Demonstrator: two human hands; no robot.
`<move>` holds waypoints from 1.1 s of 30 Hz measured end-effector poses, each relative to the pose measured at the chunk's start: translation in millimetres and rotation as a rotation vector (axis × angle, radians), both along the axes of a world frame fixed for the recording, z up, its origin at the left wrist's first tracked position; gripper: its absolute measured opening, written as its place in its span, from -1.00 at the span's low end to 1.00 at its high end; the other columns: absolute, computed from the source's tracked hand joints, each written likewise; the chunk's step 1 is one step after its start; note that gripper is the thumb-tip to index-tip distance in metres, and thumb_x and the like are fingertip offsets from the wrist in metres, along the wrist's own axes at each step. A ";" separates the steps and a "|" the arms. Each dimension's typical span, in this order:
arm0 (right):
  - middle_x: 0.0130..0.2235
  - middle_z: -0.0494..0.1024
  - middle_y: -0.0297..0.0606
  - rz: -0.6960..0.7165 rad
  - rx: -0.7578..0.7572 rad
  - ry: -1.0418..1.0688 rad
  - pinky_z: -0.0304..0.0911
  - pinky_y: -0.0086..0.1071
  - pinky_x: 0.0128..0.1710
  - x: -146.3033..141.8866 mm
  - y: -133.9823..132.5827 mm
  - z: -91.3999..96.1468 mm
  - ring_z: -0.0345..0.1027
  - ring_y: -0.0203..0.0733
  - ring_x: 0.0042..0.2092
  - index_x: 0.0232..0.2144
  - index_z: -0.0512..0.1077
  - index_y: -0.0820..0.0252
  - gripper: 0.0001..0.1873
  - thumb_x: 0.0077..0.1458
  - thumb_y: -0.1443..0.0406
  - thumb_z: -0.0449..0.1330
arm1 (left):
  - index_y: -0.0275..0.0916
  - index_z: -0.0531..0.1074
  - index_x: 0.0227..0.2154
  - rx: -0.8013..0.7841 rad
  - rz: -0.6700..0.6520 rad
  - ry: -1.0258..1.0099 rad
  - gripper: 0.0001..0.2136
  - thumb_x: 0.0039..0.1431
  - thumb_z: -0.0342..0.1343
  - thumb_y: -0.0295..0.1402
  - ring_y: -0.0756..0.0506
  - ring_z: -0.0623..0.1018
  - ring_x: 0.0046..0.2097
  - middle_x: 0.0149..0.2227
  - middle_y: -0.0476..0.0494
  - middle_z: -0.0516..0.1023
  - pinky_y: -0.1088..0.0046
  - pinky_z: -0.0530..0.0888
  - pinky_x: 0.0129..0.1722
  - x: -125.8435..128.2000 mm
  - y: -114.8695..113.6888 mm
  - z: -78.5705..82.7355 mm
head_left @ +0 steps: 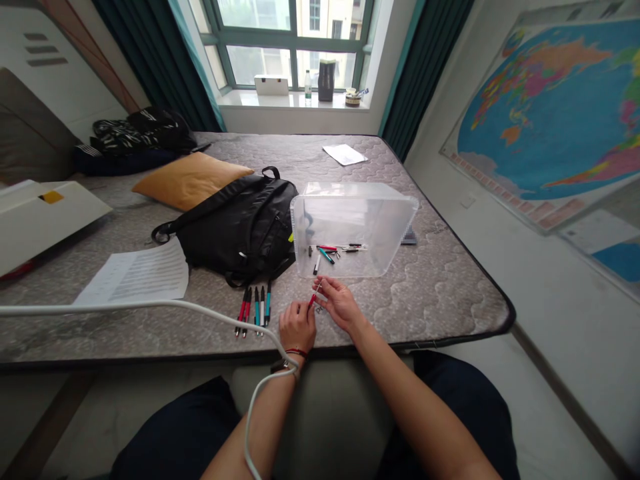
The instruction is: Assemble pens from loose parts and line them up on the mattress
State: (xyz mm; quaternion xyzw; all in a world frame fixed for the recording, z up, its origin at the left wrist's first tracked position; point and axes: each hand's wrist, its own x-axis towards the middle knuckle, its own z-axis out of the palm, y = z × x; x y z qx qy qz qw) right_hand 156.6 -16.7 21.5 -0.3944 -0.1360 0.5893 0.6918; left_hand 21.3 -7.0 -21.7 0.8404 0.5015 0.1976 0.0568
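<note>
Close to the mattress edge, my left hand (297, 325) is closed round a red pen barrel (313, 300). My right hand (337, 301) pinches a thin pale piece, perhaps a refill, at the barrel's upper end. Just beyond both hands, a clear plastic box (395, 230) lies on its side with its opening towards me. Several pen parts rest inside it, among them a teal barrel (327, 255), a red barrel (326, 248) and a white-and-black piece (317, 265). To the left of my left hand, several pens (262, 307) in red, teal and white lie in a row.
A black backpack (235, 230) lies left of the box, against a yellow pillow (193, 180). Printed paper (135, 275) sits further left. A white cable (200, 307) crosses in front of my left forearm. Another white sheet (345, 155) lies near the window.
</note>
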 end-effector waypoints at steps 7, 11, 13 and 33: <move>-0.22 0.56 -0.26 0.016 -0.001 -0.080 0.31 -0.30 -0.12 -4.2 -1.7 -5.0 0.41 -0.20 -0.12 -0.27 0.55 0.12 -0.70 -0.09 0.15 0.39 | -0.18 0.44 -0.26 0.003 -0.002 0.000 -0.78 0.33 -0.10 -0.25 -0.16 0.41 -0.21 -0.25 -0.17 0.48 0.32 0.20 -0.25 -0.3 -0.5 1.5; -0.14 0.55 -0.24 0.029 -0.003 -0.219 0.32 -0.33 -0.13 -7.9 -5.4 -7.3 0.42 -0.19 -0.10 -0.14 0.52 0.07 -0.60 -0.07 0.15 0.37 | -0.18 0.44 -0.25 0.012 -0.001 -0.004 -0.76 0.33 -0.11 -0.24 -0.16 0.41 -0.21 -0.25 -0.18 0.47 0.32 0.20 -0.25 0.0 -0.9 0.7; -0.11 0.55 -0.24 0.014 -0.037 -0.320 0.32 -0.35 -0.16 -1.7 -7.1 -9.4 0.42 -0.18 -0.10 -0.05 0.47 0.03 -0.54 -0.04 0.12 0.33 | -0.17 0.45 -0.23 0.019 0.001 -0.006 -0.75 0.34 -0.11 -0.23 -0.16 0.41 -0.21 -0.25 -0.18 0.47 0.32 0.20 -0.24 0.1 -0.8 -0.3; -0.02 0.44 -0.02 0.422 -0.543 -1.947 0.20 -0.28 -0.01 165.3 94.0 -1.6 0.35 -0.05 0.00 -0.10 0.48 0.18 -0.67 0.14 0.48 0.06 | -0.17 0.44 -0.24 0.016 -0.005 -0.003 -0.77 0.33 -0.10 -0.24 -0.15 0.42 -0.21 -0.25 -0.15 0.48 0.32 0.22 -0.24 -0.9 0.6 -0.2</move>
